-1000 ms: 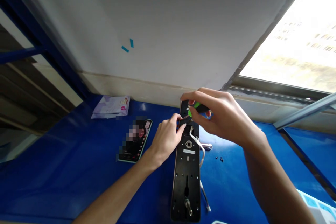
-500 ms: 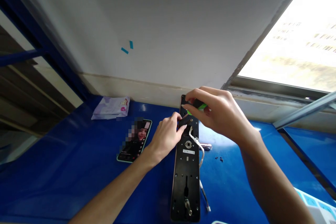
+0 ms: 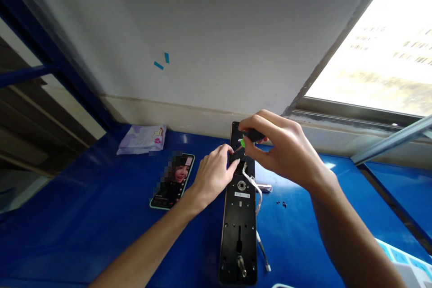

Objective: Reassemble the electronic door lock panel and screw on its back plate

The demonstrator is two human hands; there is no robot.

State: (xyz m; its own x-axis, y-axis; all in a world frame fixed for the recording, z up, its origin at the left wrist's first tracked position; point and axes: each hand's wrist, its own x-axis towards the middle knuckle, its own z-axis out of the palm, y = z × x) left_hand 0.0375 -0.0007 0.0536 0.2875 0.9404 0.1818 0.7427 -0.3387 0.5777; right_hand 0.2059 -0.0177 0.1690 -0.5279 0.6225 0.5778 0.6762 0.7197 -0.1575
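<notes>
A long black door lock panel (image 3: 240, 213) lies on the blue table, its far end toward the wall. It has a square spindle hole, a metal post near the close end and a white cable (image 3: 257, 191) along its right side. My right hand (image 3: 281, 148) grips a screwdriver (image 3: 253, 135) with a black and green handle, tilted so that its shaft points down-left at the panel's upper part. At the panel's left edge, my left hand (image 3: 214, 173) is closed with thumb and forefinger around the spot by the screwdriver's tip. The tip itself is hidden by the fingers.
Several small black screws (image 3: 284, 204) lie right of the panel, near a dark cylindrical piece (image 3: 265, 187). A phone (image 3: 173, 182) with a lit screen and a lilac packet (image 3: 143, 138) are on the left. Behind stands the wall (image 3: 202, 45); a blue-white tray (image 3: 405, 261) sits lower right.
My right hand has turned the screwdriver's handle, and its fingers have shifted around it. The left hand stays at the panel's edge.
</notes>
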